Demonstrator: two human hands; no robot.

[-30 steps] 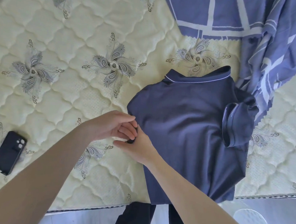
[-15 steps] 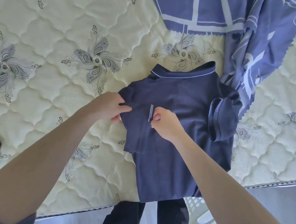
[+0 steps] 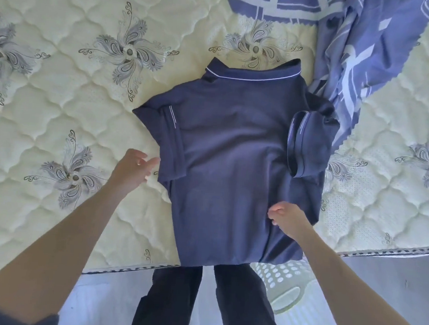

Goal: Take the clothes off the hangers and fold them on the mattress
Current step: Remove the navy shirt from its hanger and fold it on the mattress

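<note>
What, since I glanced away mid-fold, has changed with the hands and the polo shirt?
Both hands released the left-side sleeve after folding it inward onto the polo shirt. The left hand drew back beside the shirt's edge, open; the right hand moved down over the lower shirt. Unchanged: right-side sleeve folded in, hem hanging off the mattress.

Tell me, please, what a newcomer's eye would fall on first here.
The navy polo shirt lies in the centre of the cream quilted mattress, both sleeves folded inward. The left hand hovers open beside its edge, and the right hand is over its lower part. A blue patterned sheet lies top right.
</note>
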